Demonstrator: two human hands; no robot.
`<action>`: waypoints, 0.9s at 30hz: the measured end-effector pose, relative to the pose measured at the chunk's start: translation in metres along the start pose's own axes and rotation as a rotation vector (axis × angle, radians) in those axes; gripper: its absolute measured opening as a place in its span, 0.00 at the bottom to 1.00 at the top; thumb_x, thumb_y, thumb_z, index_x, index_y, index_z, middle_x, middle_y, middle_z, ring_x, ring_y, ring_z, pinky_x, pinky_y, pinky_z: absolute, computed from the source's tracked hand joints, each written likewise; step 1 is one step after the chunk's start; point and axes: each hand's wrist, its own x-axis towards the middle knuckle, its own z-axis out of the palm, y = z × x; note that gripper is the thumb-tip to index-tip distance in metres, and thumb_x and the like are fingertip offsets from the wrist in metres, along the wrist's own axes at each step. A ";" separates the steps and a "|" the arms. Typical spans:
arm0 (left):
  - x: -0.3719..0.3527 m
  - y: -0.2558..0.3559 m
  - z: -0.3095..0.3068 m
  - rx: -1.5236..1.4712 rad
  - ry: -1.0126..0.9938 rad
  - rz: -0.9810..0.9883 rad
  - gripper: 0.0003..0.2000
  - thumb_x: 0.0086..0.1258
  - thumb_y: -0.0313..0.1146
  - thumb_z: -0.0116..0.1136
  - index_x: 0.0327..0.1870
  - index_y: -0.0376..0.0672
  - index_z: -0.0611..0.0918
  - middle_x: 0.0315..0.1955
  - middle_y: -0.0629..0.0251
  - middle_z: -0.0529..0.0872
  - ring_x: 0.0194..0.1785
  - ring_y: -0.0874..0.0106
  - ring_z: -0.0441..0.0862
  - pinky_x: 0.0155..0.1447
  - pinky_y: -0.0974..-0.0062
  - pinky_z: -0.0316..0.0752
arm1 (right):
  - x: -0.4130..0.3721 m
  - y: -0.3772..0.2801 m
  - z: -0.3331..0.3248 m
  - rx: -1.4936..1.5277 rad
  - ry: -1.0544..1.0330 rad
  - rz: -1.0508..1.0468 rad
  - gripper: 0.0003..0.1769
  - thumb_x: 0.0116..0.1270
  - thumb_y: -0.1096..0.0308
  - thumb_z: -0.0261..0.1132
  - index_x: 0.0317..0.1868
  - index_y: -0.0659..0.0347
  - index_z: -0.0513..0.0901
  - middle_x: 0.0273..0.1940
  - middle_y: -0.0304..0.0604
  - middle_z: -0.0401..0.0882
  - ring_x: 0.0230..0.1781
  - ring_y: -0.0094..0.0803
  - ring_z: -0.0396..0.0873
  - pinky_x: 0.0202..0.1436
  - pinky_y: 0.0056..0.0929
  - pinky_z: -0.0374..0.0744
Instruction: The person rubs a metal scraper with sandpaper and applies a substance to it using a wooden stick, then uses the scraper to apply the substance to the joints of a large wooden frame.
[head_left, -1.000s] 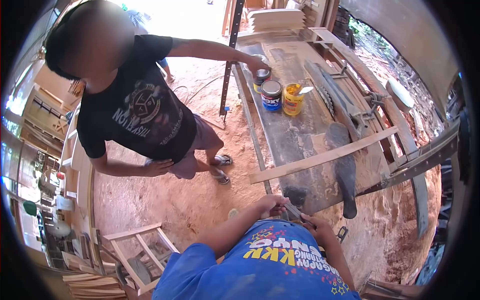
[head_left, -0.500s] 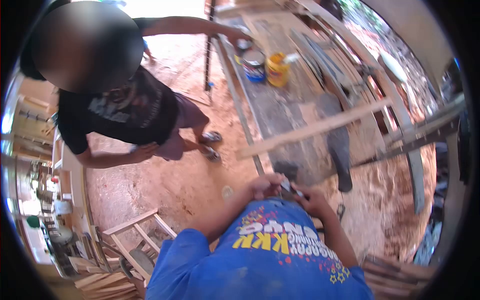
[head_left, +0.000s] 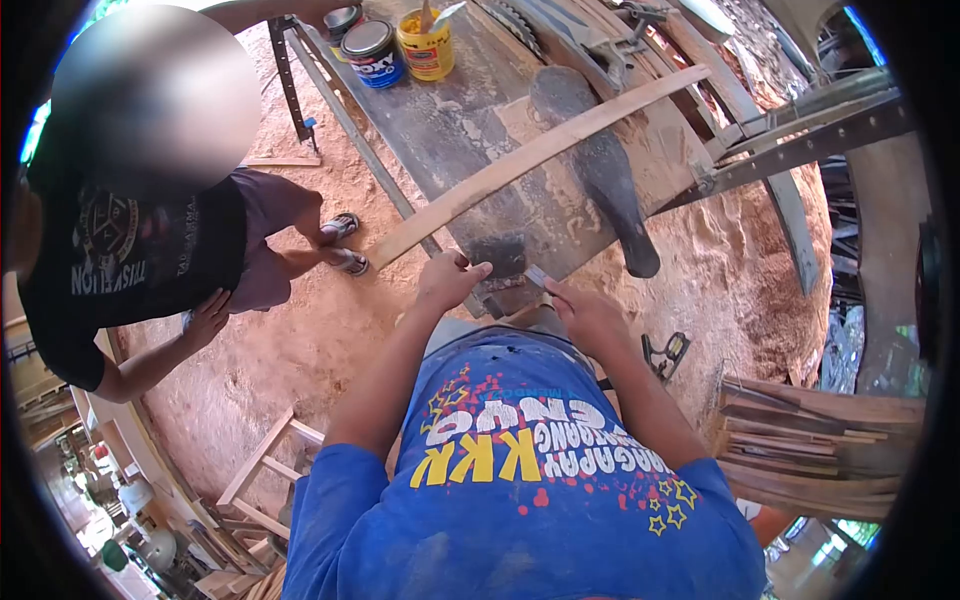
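Note:
My left hand (head_left: 448, 281) is at the near table edge, its fingers curled and thumb pointing right; whatever it may hold is hidden. Beside its thumb lies a dark block (head_left: 498, 254). My right hand (head_left: 590, 314) grips a small flat scraper (head_left: 537, 275), whose pale blade points up and left beside the block. A long wooden strip (head_left: 540, 150) lies diagonally across the worn table (head_left: 420, 125). Under the strip is a dark, elongated piece (head_left: 612, 195).
A co-worker (head_left: 165, 235) in a black shirt stands at the left, one arm reaching toward the cans. A blue can (head_left: 373, 62) and a yellow tub (head_left: 427, 50) stand at the table's far end. Stacked wood (head_left: 810, 440) lies right; a wooden frame (head_left: 262, 465) lower left.
My hands have moved apart, the right one keeping the scraper. The view has shifted, so table, cans and co-worker appear further up and left.

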 end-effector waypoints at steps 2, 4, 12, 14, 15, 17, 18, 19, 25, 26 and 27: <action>0.000 0.006 -0.002 0.041 -0.029 -0.011 0.29 0.66 0.59 0.73 0.40 0.34 0.89 0.37 0.52 0.93 0.40 0.59 0.90 0.47 0.59 0.83 | 0.004 -0.010 0.006 -0.067 -0.021 -0.002 0.22 0.81 0.52 0.56 0.72 0.35 0.81 0.51 0.53 0.89 0.51 0.53 0.87 0.55 0.49 0.83; 0.001 0.002 0.004 -0.017 -0.087 -0.031 0.26 0.69 0.56 0.72 0.37 0.34 0.89 0.33 0.54 0.92 0.36 0.62 0.90 0.43 0.61 0.83 | 0.009 -0.018 0.013 -0.117 -0.037 0.012 0.22 0.81 0.52 0.57 0.72 0.34 0.80 0.49 0.54 0.89 0.50 0.54 0.87 0.54 0.51 0.83; -0.031 -0.001 0.040 -0.695 -0.436 -0.304 0.17 0.76 0.45 0.68 0.35 0.38 0.90 0.28 0.62 0.91 0.28 0.73 0.86 0.35 0.74 0.79 | 0.041 -0.033 0.019 -0.234 -0.077 0.002 0.23 0.81 0.58 0.53 0.74 0.36 0.77 0.45 0.58 0.88 0.48 0.58 0.88 0.49 0.56 0.85; -0.026 -0.012 0.052 -0.574 -0.425 -0.263 0.20 0.71 0.50 0.72 0.35 0.38 0.90 0.27 0.63 0.90 0.28 0.74 0.85 0.34 0.73 0.78 | 0.038 -0.042 0.010 -0.306 -0.155 0.027 0.24 0.81 0.60 0.53 0.74 0.37 0.76 0.45 0.59 0.88 0.47 0.59 0.88 0.48 0.56 0.85; -0.021 -0.013 0.051 -0.423 -0.346 -0.240 0.20 0.70 0.51 0.73 0.35 0.38 0.90 0.26 0.63 0.90 0.28 0.73 0.85 0.34 0.72 0.77 | 0.036 -0.044 0.009 -0.341 -0.191 0.041 0.24 0.81 0.61 0.53 0.74 0.37 0.76 0.44 0.60 0.88 0.47 0.59 0.88 0.47 0.56 0.86; -0.014 -0.017 0.045 -0.248 -0.145 -0.168 0.22 0.66 0.53 0.76 0.34 0.39 0.89 0.25 0.62 0.89 0.28 0.72 0.85 0.33 0.69 0.77 | 0.024 -0.040 0.011 -0.337 -0.205 0.028 0.24 0.81 0.62 0.53 0.74 0.38 0.76 0.45 0.59 0.88 0.46 0.59 0.88 0.47 0.58 0.85; -0.014 -0.015 0.034 -0.224 -0.022 -0.119 0.23 0.64 0.54 0.77 0.33 0.39 0.88 0.24 0.61 0.88 0.28 0.71 0.85 0.33 0.67 0.77 | 0.022 -0.038 0.012 -0.334 -0.212 0.023 0.24 0.80 0.63 0.53 0.74 0.38 0.76 0.45 0.58 0.88 0.46 0.59 0.88 0.47 0.58 0.85; -0.013 -0.013 0.028 -0.198 0.099 -0.071 0.23 0.63 0.54 0.78 0.31 0.39 0.87 0.23 0.60 0.87 0.27 0.70 0.84 0.33 0.65 0.76 | 0.025 -0.035 0.014 -0.319 -0.170 0.016 0.23 0.81 0.60 0.54 0.73 0.38 0.77 0.43 0.58 0.88 0.44 0.59 0.88 0.46 0.58 0.85; -0.006 -0.001 0.020 -0.067 0.095 0.021 0.26 0.60 0.51 0.80 0.24 0.38 0.78 0.19 0.55 0.82 0.25 0.65 0.80 0.34 0.61 0.76 | 0.060 -0.048 0.009 -0.285 -0.123 0.056 0.24 0.78 0.63 0.55 0.72 0.39 0.77 0.43 0.56 0.89 0.45 0.58 0.89 0.47 0.59 0.85; -0.005 -0.003 0.022 -0.088 0.103 0.028 0.26 0.60 0.51 0.80 0.24 0.38 0.78 0.19 0.55 0.82 0.25 0.64 0.81 0.34 0.61 0.75 | 0.053 -0.049 0.007 -0.296 -0.147 0.049 0.23 0.79 0.62 0.55 0.71 0.39 0.77 0.44 0.56 0.89 0.45 0.59 0.89 0.47 0.59 0.85; -0.006 -0.005 0.024 -0.112 0.117 0.036 0.26 0.60 0.51 0.80 0.24 0.38 0.78 0.19 0.54 0.82 0.25 0.63 0.81 0.34 0.61 0.75 | 0.049 -0.050 0.004 -0.311 -0.168 0.038 0.23 0.79 0.62 0.55 0.71 0.40 0.77 0.44 0.55 0.89 0.44 0.59 0.89 0.48 0.59 0.85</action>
